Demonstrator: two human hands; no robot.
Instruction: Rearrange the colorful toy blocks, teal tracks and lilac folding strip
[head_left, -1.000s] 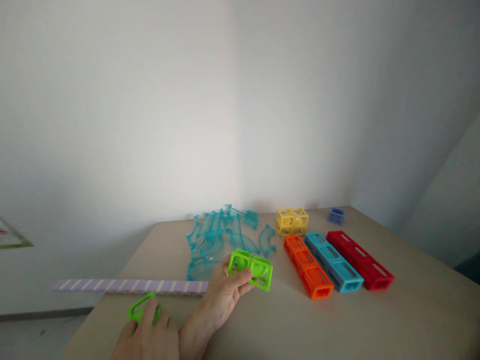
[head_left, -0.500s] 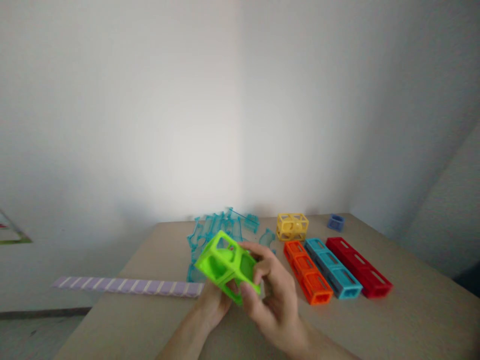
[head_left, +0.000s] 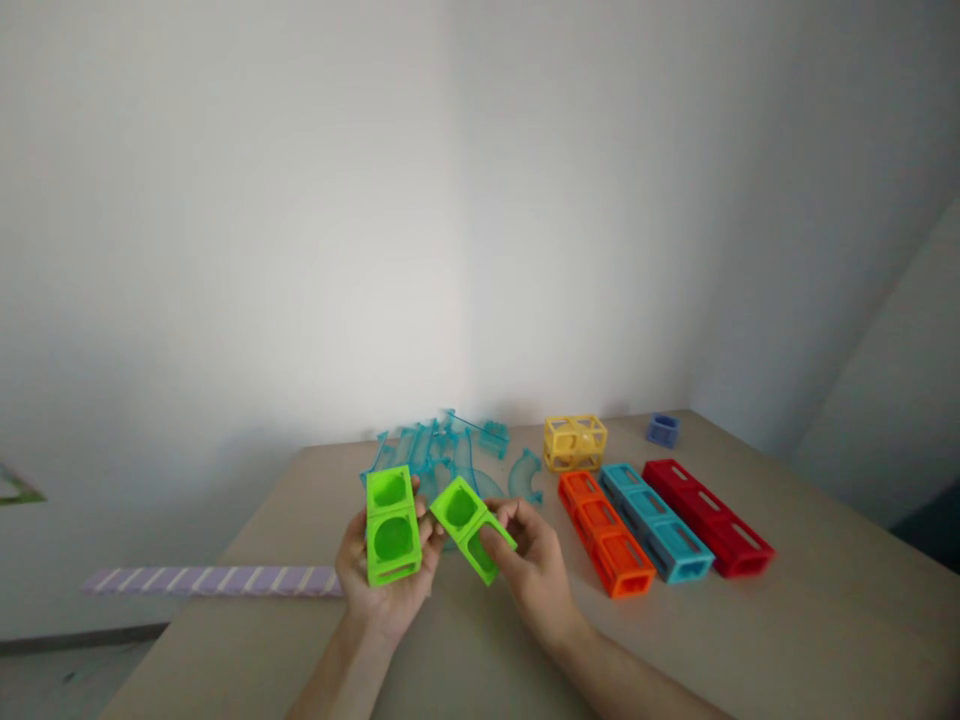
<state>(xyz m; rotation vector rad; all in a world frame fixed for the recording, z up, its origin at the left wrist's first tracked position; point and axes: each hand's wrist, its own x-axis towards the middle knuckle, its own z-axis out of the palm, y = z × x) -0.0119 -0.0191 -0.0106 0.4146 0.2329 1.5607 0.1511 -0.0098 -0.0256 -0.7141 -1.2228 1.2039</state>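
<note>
The pale wall (head_left: pixel 225 250) fills most of my view, and below it the beige tabletop (head_left: pixel 712 640) spreads out to both sides of my arms. A purple-and-white striped strip (head_left: pixel 217 581) lies crosswise at the left, its left end reaching past the table edge and its right end passing behind my left hand (head_left: pixel 379 595).

My two hands are near each other, each closed around its own block. My left hand grips the left green frame block (head_left: pixel 393 512) above the table; its long axis points almost straight away from me, with two round hollows facing up at me. My right hand (head_left: pixel 541 575) pinches the right green frame block (head_left: pixel 459 506), thumb over its nearer hollow. That one slants, its long axis running from far left to near right. A narrow gap separates the two blocks; whether my left fingertips touch the right one, I can't tell.

To the right, the red bar (head_left: pixel 705 515), turquoise bar (head_left: pixel 654 520) and orange bar (head_left: pixel 604 530) lie side by side, pointing from far left to near right. Beyond my hands spread the translucent teal track pieces (head_left: pixel 463 455), with a curved track piece (head_left: pixel 523 474) just right of them. The yellow frame block (head_left: pixel 574 442) sits behind the orange bar, and the small blue block (head_left: pixel 663 430) stands near the back edge.
</note>
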